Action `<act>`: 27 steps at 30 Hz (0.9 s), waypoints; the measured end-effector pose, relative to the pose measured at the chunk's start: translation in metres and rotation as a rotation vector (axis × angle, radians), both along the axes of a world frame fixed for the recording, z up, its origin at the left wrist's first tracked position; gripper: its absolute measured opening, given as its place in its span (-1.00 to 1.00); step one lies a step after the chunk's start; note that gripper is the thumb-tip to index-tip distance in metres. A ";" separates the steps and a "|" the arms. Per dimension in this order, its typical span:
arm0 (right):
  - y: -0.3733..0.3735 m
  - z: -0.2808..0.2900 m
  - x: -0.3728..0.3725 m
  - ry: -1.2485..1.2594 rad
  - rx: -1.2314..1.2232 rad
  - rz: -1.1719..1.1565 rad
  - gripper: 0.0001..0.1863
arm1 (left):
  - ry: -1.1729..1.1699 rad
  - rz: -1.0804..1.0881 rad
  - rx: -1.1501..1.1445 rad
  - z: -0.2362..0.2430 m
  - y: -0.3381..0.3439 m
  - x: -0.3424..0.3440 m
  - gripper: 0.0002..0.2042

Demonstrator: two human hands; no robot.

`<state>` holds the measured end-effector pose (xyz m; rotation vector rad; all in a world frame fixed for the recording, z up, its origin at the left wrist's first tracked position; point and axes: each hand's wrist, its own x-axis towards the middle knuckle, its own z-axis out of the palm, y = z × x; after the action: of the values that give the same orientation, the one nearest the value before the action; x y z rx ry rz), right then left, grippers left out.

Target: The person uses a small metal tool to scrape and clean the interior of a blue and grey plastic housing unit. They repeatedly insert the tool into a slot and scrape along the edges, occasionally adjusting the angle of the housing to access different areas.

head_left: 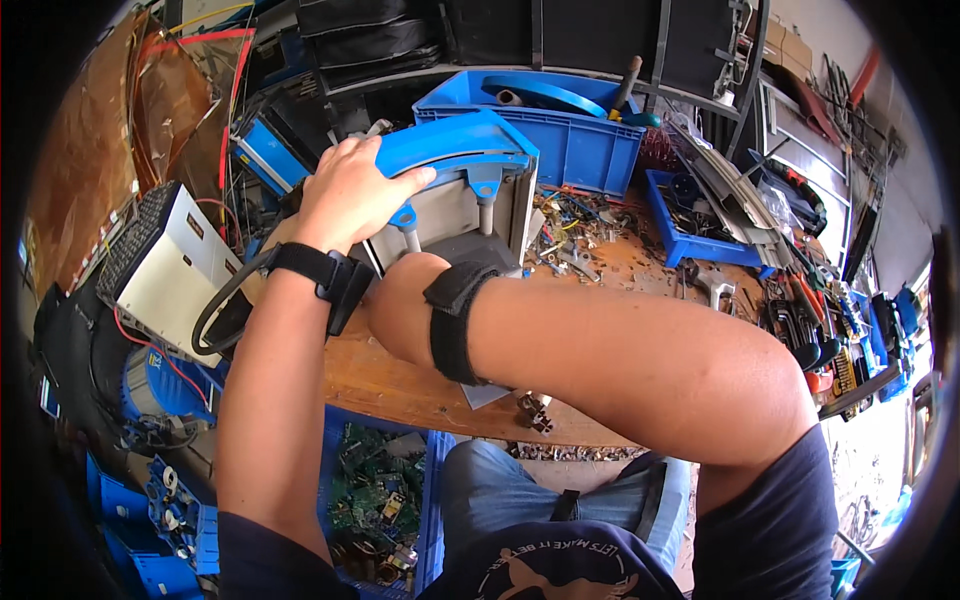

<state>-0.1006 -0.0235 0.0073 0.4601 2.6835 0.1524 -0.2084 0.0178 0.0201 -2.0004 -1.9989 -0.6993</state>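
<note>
A boxy metal device with a blue plastic top (455, 142) stands tilted on the wooden bench in front of me. Two blue brackets on short grey posts hang under its curved blue edge. My left hand (352, 192) grips the near left end of the blue top, thumb along its front and fingers over the far side. Low at the device's left side is my right hand (402, 303), its forearm crossing from the right. The fingers of that hand are hidden behind the left wrist, so what they hold does not show. Both wrists wear black straps.
A blue crate (580, 150) holding tools stands behind the device. Metal scraps and wires litter the wooden bench (620, 262). A small blue tray (700, 235) and several hand tools lie right. A white-sided box (185, 262) stands left; below is a bin of circuit boards (438, 500).
</note>
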 end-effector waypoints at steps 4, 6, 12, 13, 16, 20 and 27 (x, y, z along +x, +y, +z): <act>-0.008 0.001 -0.021 -0.166 -0.136 -0.092 -0.62 | 0.000 0.021 0.001 0.001 -0.002 -0.007 -0.31; -0.001 -0.010 -0.020 -0.113 -0.004 0.034 -0.66 | 0.019 0.038 0.035 -0.004 0.004 -0.009 -0.27; 0.011 -0.025 0.018 0.213 0.133 0.100 -0.83 | -0.008 -0.011 0.003 -0.003 0.004 -0.001 -0.29; -0.002 -0.003 0.031 0.252 0.104 0.069 -0.84 | -0.005 -0.014 0.007 -0.001 0.003 -0.003 -0.29; 0.008 -0.012 0.070 0.399 0.123 0.041 -0.87 | 0.004 -0.009 0.013 -0.005 0.008 -0.011 -0.30; 0.010 -0.023 0.122 0.425 0.145 -0.063 -0.84 | -0.030 -0.027 -0.045 0.004 0.001 -0.003 -0.30; 0.019 -0.067 0.155 0.460 0.111 -0.223 -0.85 | -0.073 -0.056 -0.107 0.008 0.002 -0.004 -0.25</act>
<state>0.0549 -0.0049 -0.0594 0.9225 3.0486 0.1451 -0.2122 0.0200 0.0282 -2.1281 -2.0694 -0.7007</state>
